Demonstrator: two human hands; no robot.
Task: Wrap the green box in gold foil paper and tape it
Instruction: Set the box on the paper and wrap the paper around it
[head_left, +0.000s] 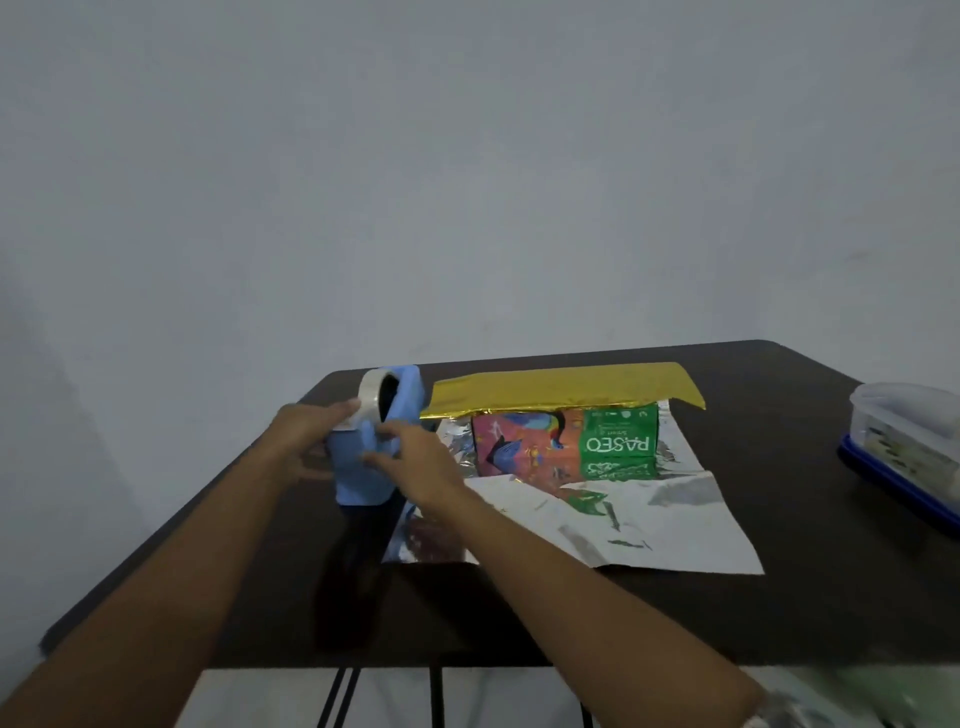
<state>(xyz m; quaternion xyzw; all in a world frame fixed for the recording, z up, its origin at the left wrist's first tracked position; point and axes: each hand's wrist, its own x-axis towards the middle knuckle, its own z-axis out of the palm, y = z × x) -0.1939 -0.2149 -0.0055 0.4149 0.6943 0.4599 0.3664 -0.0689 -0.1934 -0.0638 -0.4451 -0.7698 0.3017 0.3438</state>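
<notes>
The green box (618, 441), printed PASEO with a colourful picture, lies on the foil paper (649, 525) at the table's middle. The sheet's silver side faces up in front, and its gold side (561, 389) is folded over the box's top. Left of the box stands a blue tape dispenser (363, 467) tilted up on end, with a roll of clear tape (371, 387) at its top. My left hand (309, 431) grips the dispenser near the roll. My right hand (410, 457) touches the dispenser's front, its fingers curled at it.
The dark table (779, 597) has its front edge near me and black legs below. A clear plastic container (904, 441) with a blue lid underneath sits at the right edge. A plain wall stands behind.
</notes>
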